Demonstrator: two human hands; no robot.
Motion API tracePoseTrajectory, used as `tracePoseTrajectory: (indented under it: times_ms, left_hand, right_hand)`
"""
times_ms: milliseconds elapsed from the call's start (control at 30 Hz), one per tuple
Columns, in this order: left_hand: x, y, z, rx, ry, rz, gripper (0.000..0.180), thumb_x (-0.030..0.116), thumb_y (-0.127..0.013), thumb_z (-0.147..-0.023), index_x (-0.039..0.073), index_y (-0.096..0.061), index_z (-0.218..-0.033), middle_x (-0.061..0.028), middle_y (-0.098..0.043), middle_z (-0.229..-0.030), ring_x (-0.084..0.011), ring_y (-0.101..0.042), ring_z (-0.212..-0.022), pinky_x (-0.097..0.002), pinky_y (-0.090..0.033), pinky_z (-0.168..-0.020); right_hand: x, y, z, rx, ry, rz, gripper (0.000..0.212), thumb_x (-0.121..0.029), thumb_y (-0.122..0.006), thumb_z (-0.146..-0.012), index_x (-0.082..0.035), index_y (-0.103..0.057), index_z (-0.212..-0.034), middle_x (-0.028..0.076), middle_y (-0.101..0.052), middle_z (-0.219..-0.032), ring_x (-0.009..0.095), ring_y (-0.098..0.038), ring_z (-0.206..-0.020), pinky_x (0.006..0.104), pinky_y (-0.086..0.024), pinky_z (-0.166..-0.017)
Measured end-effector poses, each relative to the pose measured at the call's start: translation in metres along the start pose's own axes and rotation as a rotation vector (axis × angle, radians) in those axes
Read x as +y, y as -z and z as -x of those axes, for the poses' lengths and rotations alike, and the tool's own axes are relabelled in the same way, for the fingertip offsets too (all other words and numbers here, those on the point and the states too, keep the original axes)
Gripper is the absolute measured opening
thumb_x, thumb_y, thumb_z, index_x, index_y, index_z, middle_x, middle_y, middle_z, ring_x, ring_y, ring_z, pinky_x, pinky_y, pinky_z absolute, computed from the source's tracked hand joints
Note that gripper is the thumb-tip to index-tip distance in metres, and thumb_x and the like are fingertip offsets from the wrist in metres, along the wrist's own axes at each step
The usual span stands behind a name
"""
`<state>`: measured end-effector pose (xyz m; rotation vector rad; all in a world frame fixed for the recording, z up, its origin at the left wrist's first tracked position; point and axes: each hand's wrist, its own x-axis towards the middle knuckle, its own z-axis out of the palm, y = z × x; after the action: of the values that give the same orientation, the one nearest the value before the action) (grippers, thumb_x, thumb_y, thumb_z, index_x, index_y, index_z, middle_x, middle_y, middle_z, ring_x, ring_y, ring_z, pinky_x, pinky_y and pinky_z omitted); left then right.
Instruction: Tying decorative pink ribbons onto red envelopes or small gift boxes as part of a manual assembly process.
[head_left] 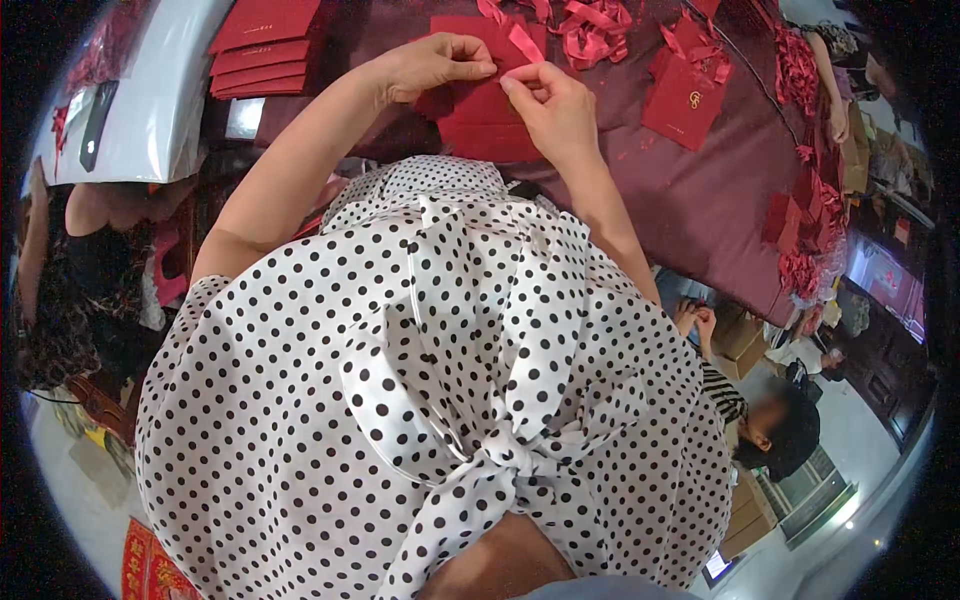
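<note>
Both of my hands work over a dark red paper piece [478, 112] lying at the table's near edge; it looks like a folded gift bag or card. My left hand [440, 68] is closed, thumb and forefinger pinched above the paper, and what lies between the fingertips is too small to make out. Close by on the right, my right hand [556, 108] pinches at the lower end of a bright red ribbon [525, 45]. The two sets of fingertips are almost touching.
Stacked red paper pieces [262, 55] lie at the far left. A heap of red ribbon [592, 35] sits beyond my right hand, near a red bag with a ribbon [685, 100]. A dark red cloth [690, 215] covers the table. Other people sit on both sides.
</note>
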<state>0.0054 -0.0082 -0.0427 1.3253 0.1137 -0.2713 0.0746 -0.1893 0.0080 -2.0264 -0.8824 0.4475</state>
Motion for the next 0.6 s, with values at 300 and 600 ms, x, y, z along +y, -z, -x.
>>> tracePoseTrajectory:
  times_ms: [300,600]
  left_hand:
    - [-0.002,-0.003,-0.002,0.091,-0.019,0.03,0.014,0.019,-0.063,-0.084,0.01,-0.055,-0.076,0.0083,-0.05,-0.07,-0.0023,-0.043,-0.064,-0.0175,-0.033,-0.059]
    - [0.0,-0.013,0.002,0.138,-0.218,-0.32,0.017,0.014,-0.06,-0.084,0.004,-0.05,-0.074,0.0026,-0.047,-0.07,-0.0082,-0.042,-0.069,-0.0231,-0.036,-0.063]
  right_hand:
    - [0.002,-0.006,0.003,0.105,0.025,0.109,0.014,-0.017,-0.065,-0.076,-0.004,-0.062,-0.081,0.014,-0.062,-0.074,0.028,-0.061,-0.063,0.0355,-0.048,-0.057]
    - [0.003,-0.018,0.005,0.184,0.215,0.294,0.012,-0.014,-0.063,-0.076,-0.003,-0.059,-0.077,0.015,-0.061,-0.071,0.03,-0.061,-0.063,0.0387,-0.048,-0.058]
